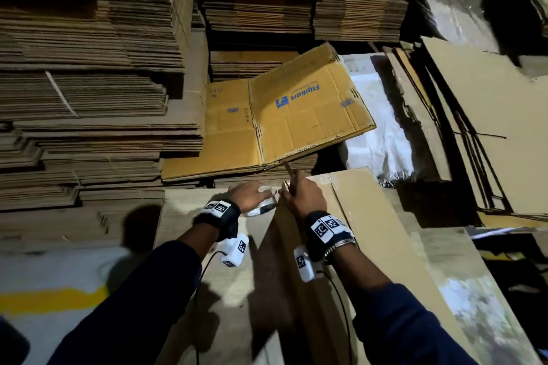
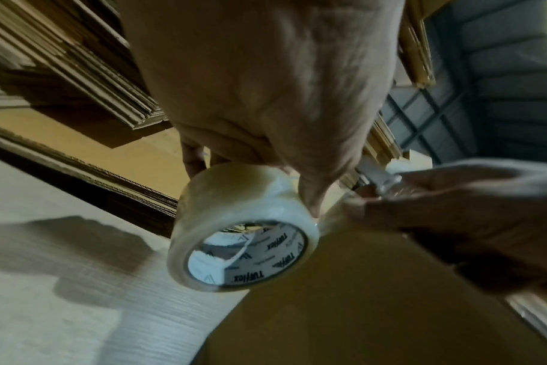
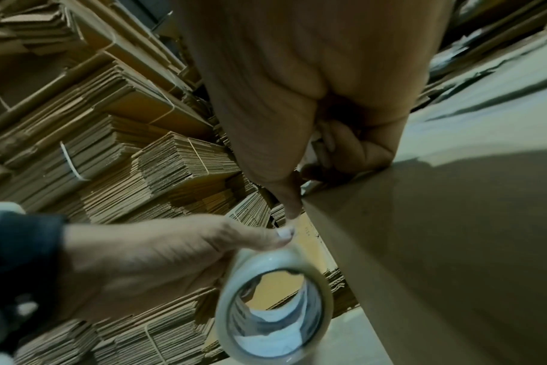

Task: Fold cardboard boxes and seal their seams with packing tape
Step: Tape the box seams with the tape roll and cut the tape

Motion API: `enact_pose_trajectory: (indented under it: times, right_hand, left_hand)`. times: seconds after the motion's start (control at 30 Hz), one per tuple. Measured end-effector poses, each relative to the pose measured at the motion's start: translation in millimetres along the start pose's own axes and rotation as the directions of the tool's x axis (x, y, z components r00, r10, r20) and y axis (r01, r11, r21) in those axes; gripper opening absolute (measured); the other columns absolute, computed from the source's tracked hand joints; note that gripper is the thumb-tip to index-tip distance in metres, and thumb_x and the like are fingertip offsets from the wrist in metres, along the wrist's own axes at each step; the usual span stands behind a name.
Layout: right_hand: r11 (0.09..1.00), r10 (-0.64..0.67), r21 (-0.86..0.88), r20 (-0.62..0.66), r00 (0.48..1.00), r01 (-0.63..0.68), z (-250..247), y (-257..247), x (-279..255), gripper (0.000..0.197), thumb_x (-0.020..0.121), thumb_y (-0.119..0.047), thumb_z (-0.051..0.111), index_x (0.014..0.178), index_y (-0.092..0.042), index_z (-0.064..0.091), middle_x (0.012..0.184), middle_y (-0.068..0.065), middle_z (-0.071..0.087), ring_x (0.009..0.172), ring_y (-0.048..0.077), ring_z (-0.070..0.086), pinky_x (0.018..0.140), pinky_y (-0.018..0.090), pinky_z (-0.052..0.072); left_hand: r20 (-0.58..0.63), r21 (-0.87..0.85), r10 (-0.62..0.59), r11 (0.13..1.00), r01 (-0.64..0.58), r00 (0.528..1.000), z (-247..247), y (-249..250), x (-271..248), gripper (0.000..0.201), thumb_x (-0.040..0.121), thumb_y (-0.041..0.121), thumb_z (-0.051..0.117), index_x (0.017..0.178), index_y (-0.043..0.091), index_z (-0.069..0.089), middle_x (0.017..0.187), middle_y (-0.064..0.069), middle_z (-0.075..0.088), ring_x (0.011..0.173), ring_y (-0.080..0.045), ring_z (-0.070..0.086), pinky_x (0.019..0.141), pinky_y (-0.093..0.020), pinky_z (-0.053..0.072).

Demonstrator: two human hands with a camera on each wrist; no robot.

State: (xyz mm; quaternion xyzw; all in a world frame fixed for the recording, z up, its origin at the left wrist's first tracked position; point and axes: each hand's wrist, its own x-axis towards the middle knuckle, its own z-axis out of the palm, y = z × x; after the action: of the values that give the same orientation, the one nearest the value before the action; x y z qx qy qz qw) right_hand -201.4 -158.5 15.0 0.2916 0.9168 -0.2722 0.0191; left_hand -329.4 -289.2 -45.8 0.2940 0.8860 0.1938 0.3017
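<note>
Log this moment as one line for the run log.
left hand grips tape roll | right hand holds cutter, pinches tape end | at box far edge | cut pending

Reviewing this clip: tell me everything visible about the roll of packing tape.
The tape roll is clear, glossy packing tape wound on a white core printed with dark lettering inside. It looks thick, with much tape left. The left hand grips it from above, fingers curled over its outer face, near the far edge of the brown cardboard box. The right hand is alongside it.

Dim throughout, corners darkest; hard arm shadows fall toward 9 o'clock; glare at 5 o'clock; wrist views blurred, warped.
</note>
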Motion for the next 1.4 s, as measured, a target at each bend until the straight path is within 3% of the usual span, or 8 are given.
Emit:
enact_pose_trajectory:
  times: [0.13,0.3,0.4,0.6,0.77,0.97,1.17,1.4]
  right_hand:
    - [1.000,-0.002,-0.007,0.004,1.000,0.002,1,-3,-2,0.037,0.098,-0.034,0.067,0.121,-0.013,0.046,0.111,0.016,0.070,0.098,0.038,0.068,0.076,0.039,0.050]
    - [0.995,-0.044,0.093,0.021,0.999,0.041,-1,-12,-16,0.028,0.106,-0.024,0.051,0.121,-0.003,0.044,0.121,0.023,0.057,0.099,0.039,0.062,0.080,0.040,0.047]
    - [0.992,-0.076,0.107,0.035,0.996,0.072,2,-17,-37,0.020,0.099,-0.006,0.050,0.117,0.001,0.048,0.120,0.021,0.052,0.100,0.038,0.057,0.082,0.036,0.042]
    - [0.996,-0.054,0.073,-0.053,0.997,0.057,17,-31,-63,0.020,0.099,-0.010,0.052,0.113,-0.009,0.039,0.096,0.021,0.068,0.085,0.041,0.065,0.063,0.039,0.042]
    - [1.000,-0.021,0.009,-0.075,0.997,0.022,19,-32,-69,0.014,0.103,-0.011,0.046,0.114,-0.008,0.038,0.099,0.023,0.068,0.089,0.044,0.065,0.064,0.040,0.039]
    - [0.997,-0.013,-0.078,-0.068,0.998,0.008,21,-37,-66,0.030,0.101,-0.006,0.043,0.130,-0.007,0.042,0.101,0.022,0.068,0.094,0.043,0.066,0.071,0.046,0.050]
    - [0.998,0.009,-0.062,-0.050,0.999,-0.012,15,-45,-54,0.026,0.097,-0.011,0.054,0.122,-0.007,0.053,0.102,0.022,0.068,0.098,0.043,0.067,0.075,0.047,0.056]
    - [0.983,0.095,-0.169,0.157,0.983,-0.068,8,-42,-63,0.040,0.094,-0.024,0.067,0.126,-0.003,0.056,0.119,0.019,0.064,0.110,0.039,0.064,0.087,0.042,0.054]
  left_hand:
    - [-0.008,0.035,0.041,0.999,-0.040,0.999,-6,-4,-2,0.059,0.100,0.065,0.052,0.143,0.026,0.056,0.151,-0.006,0.056,0.134,-0.029,0.056,0.106,-0.038,0.044]
    - [0.042,-0.271,0.173,0.950,-0.156,0.984,-34,-8,-4,0.026,0.096,0.041,0.073,0.118,0.028,0.075,0.136,-0.001,0.067,0.123,-0.021,0.061,0.096,-0.032,0.044]
    - [0.054,-0.355,0.218,0.916,-0.185,0.974,-42,-13,-3,0.012,0.094,0.028,0.077,0.106,0.027,0.080,0.123,0.001,0.074,0.116,-0.020,0.066,0.096,-0.030,0.047]
    - [0.074,-0.391,0.196,0.908,-0.152,0.978,-38,-14,-4,0.010,0.092,0.031,0.078,0.092,0.022,0.081,0.106,0.001,0.077,0.104,-0.024,0.070,0.100,-0.042,0.053]
    - [0.085,-0.380,0.188,0.914,-0.143,0.978,-38,-4,-11,0.013,0.098,0.033,0.071,0.101,0.024,0.079,0.118,0.000,0.074,0.109,-0.022,0.067,0.102,-0.040,0.051]
    - [0.076,-0.356,0.132,0.930,-0.096,0.988,-38,-1,-12,0.011,0.092,0.038,0.077,0.087,0.029,0.077,0.098,-0.002,0.077,0.092,-0.030,0.073,0.085,-0.045,0.059]
    - [0.025,-0.346,0.175,0.925,-0.156,0.984,-38,6,-12,0.011,0.096,0.025,0.074,0.086,0.022,0.075,0.085,0.016,0.069,0.081,-0.007,0.064,0.073,-0.027,0.045]
    - [-0.074,-0.263,0.110,0.956,-0.126,0.991,-31,-16,-5,0.014,0.094,0.041,0.074,0.086,0.030,0.075,0.117,0.007,0.073,0.113,-0.020,0.065,0.101,-0.041,0.051]
